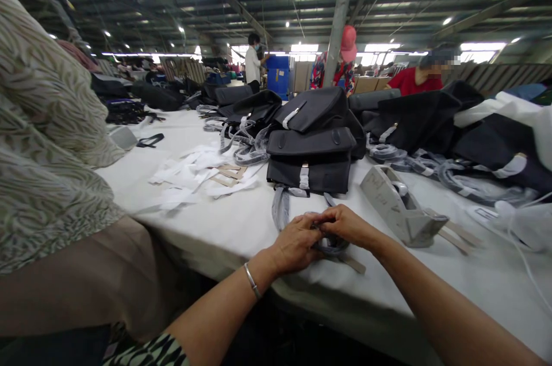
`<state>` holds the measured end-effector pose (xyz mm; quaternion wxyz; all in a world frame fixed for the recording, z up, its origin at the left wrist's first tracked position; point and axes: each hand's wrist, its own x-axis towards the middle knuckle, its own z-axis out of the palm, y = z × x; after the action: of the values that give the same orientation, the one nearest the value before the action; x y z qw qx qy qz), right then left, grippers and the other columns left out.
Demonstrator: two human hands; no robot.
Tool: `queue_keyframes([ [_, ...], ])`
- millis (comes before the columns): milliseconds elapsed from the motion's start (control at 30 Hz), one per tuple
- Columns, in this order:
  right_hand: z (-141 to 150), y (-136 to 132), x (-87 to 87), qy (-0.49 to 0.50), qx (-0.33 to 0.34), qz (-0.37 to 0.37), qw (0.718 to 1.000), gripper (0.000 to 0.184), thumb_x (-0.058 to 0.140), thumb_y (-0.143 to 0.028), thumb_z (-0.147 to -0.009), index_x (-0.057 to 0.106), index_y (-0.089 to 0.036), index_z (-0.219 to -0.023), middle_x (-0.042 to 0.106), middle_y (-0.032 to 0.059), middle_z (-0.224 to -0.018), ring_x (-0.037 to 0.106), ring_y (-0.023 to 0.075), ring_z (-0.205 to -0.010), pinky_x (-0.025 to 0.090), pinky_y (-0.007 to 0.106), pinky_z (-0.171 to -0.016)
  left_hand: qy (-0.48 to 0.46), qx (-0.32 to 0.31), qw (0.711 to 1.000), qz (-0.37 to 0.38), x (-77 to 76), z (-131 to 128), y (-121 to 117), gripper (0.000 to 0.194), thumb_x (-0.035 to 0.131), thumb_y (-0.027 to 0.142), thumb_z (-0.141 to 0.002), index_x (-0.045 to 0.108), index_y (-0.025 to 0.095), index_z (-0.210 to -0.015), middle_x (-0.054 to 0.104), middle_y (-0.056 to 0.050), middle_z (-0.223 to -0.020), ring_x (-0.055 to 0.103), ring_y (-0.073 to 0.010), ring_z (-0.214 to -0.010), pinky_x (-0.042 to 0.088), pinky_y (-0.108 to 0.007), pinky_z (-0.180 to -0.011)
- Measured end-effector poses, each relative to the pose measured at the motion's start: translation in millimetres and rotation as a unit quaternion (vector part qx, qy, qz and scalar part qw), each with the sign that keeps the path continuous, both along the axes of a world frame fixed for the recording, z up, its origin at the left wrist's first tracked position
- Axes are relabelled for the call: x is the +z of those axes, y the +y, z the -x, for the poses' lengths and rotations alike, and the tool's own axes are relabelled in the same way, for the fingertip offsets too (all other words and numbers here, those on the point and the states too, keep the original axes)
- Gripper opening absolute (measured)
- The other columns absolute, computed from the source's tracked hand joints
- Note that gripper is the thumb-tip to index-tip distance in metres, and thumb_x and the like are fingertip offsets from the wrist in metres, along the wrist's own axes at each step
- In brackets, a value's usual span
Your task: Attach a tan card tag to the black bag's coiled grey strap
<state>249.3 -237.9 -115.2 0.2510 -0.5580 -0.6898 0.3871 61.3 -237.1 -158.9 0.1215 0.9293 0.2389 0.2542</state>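
Worktop point(241, 222) edge close under hands; bundle could slip off if grip loosens; black bag point(310, 159) tethered by grey strap point(280, 208), tug could drag it; strap looks soft, wrapped, bunched at near edge; left hand point(295, 245), right hand point(347, 225) both pinching strap, fingers point(317, 218) clenched together.

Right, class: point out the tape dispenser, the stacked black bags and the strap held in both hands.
tape dispenser point(399, 205), head view, on its grey side wall.
stacked black bags point(310, 150), head view, on the flap of the middle bag.
strap point(331, 245), head view, on the bundled part just under the right hand.
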Motion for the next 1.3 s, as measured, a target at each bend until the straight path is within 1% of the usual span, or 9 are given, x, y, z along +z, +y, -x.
queue_keyframes([
  [200,-4.3,6.9,-16.2,0.054,0.008,0.036,0.998,0.028,0.065,-0.038,-0.069,0.072,-0.012,-0.074,0.059,0.0008,-0.060,0.044,0.0076,-0.050,0.033,0.021,-0.048,-0.009,-0.009,1.000,0.013,0.1,-0.3,0.5,0.041,0.072,0.029,-0.077,0.062,0.019,-0.115,0.047,-0.012,-0.135,0.040,-0.0276,-0.132,0.034,-0.041,-0.111],
  [367,-1.4,9.0,-20.0,-0.045,-0.003,-0.006,0.999,0.022,0.058,-0.032,-0.075,0.069,-0.013,-0.073,0.061,0.0018,-0.062,0.046,0.0096,-0.053,0.034,0.023,-0.050,-0.010,-0.007,1.000,0.012,2.0,-0.7,0.0,0.035,0.074,0.027,-0.074,0.065,0.017,-0.106,0.046,-0.013,-0.136,0.040,-0.0284,-0.131,0.035,-0.041,-0.112],
  [533,0.8,1.5,-15.0,-0.072,-0.016,-0.051,0.996,0.019,0.056,-0.027,-0.076,0.069,-0.015,-0.083,0.067,0.0051,-0.081,0.056,0.0142,-0.072,0.042,0.024,-0.063,-0.016,-0.005,1.000,0.008,2.0,-0.2,-0.6,0.041,0.075,0.026,-0.073,0.065,0.017,-0.111,0.043,-0.015,-0.140,0.040,-0.0292,-0.132,0.036,-0.041,-0.111],
  [733,-1.3,8.6,-5.2,0.014,0.055,0.050,0.997,0.028,0.061,-0.034,-0.071,0.072,-0.011,-0.082,0.066,0.0045,-0.069,0.055,0.0129,-0.060,0.044,0.024,-0.056,-0.018,-0.020,1.000,-0.003,3.3,1.5,-0.4,0.033,0.074,0.025,-0.073,0.068,0.017,-0.104,0.045,-0.014,-0.139,0.040,-0.0292,-0.132,0.037,-0.041,-0.110],
  [833,-0.7,17.6,-2.8,-0.004,0.068,0.061,0.996,0.023,0.062,-0.030,-0.067,0.071,-0.011,-0.074,0.063,0.0028,-0.061,0.051,0.0112,-0.054,0.041,0.023,-0.052,-0.019,-0.016,1.000,-0.005,2.1,2.4,0.8,0.035,0.076,0.029,-0.073,0.068,0.017,-0.105,0.042,-0.014,-0.142,0.040,-0.0309,-0.132,0.037,-0.042,-0.109],
  [933,0.3,20.8,-5.7,-0.018,0.072,0.041,0.996,0.014,0.060,-0.023,-0.065,0.068,-0.013,-0.068,0.061,0.0016,-0.061,0.050,0.0106,-0.055,0.041,0.023,-0.054,-0.020,-0.009,1.000,-0.007,1.4,2.7,1.1,0.034,0.077,0.030,-0.072,0.069,0.017,-0.102,0.044,-0.014,-0.141,0.042,-0.0320,-0.130,0.038,-0.044,-0.108],
  [1067,-1.0,7.4,-11.1,-0.004,0.032,-0.029,0.999,0.017,0.058,-0.028,-0.072,0.067,-0.016,-0.080,0.064,0.0021,-0.074,0.055,0.0135,-0.067,0.045,0.025,-0.062,-0.029,-0.010,0.999,-0.009,2.1,2.2,-1.2,0.035,0.076,0.024,-0.073,0.065,0.018,-0.105,0.039,-0.014,-0.145,0.038,-0.0317,-0.134,0.037,-0.045,-0.109],
  [1167,-2.4,-10.2,-13.1,0.023,-0.025,-0.109,0.993,0.021,0.056,-0.036,-0.079,0.064,-0.017,-0.080,0.063,0.0023,-0.075,0.056,0.0145,-0.070,0.046,0.027,-0.066,-0.061,0.008,0.998,0.014,2.0,1.3,-3.2,0.046,0.076,0.023,-0.071,0.056,0.015,-0.112,0.040,-0.018,-0.141,0.035,-0.0309,-0.136,0.038,-0.044,-0.109],
  [1300,-2.6,-27.5,-17.4,0.037,-0.065,-0.165,0.983,0.017,0.056,-0.032,-0.081,0.064,-0.017,-0.080,0.062,0.0020,-0.077,0.057,0.0141,-0.072,0.047,0.026,-0.067,-0.100,0.023,0.994,0.046,-1.0,-0.5,-2.9,0.069,0.079,0.020,-0.066,0.042,0.015,-0.124,0.053,-0.016,-0.126,0.049,-0.0292,-0.122,0.044,-0.044,-0.101],
])
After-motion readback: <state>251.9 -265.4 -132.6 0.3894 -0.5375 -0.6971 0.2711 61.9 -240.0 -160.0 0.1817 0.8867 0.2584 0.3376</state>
